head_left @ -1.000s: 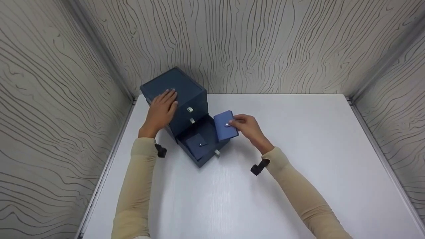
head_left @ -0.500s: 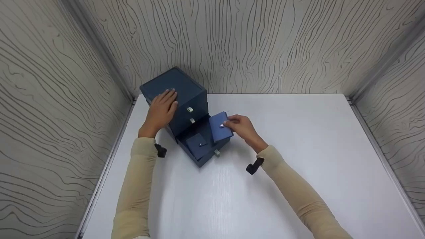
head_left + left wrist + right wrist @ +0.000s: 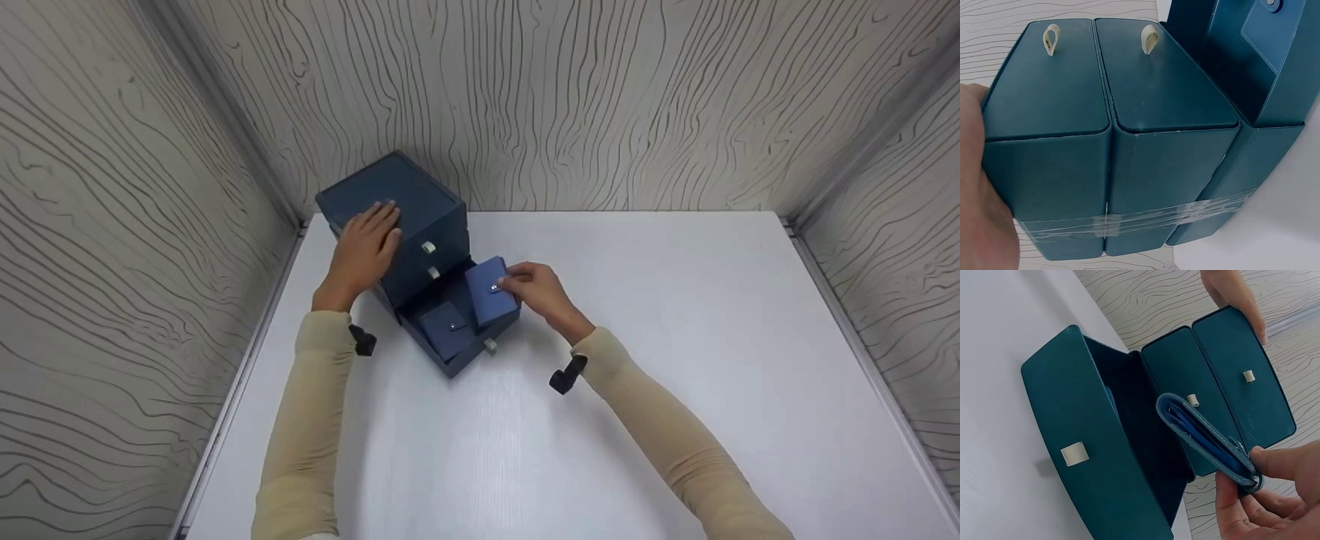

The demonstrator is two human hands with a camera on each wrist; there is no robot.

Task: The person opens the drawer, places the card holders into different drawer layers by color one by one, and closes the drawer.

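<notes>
A dark teal box with three stacked drawers (image 3: 405, 191) stands toward the back left, its bottom drawer (image 3: 469, 351) pulled out. My left hand (image 3: 364, 251) rests on top of the box with its fingers extended. Between thumb and fingers, my right hand (image 3: 544, 294) pinches the edge of a light blue snap wallet (image 3: 489, 300) over the right part of that drawer. In the right wrist view, the wallet (image 3: 1207, 439) is seen edge-on above the drawer opening. A darker blue snap wallet (image 3: 444, 330) lies inside the drawer at its left.
The two upper drawers are closed, with pale loop tabs (image 3: 1150, 39) on their fronts. Clear tape (image 3: 1129, 222) runs around the box's side. A white table (image 3: 675, 337) meets wood-patterned walls (image 3: 562, 105) at the back and sides.
My right hand has moved left and slightly toward me, carrying the light blue wallet farther over the open drawer. The left hand has stayed on the box.
</notes>
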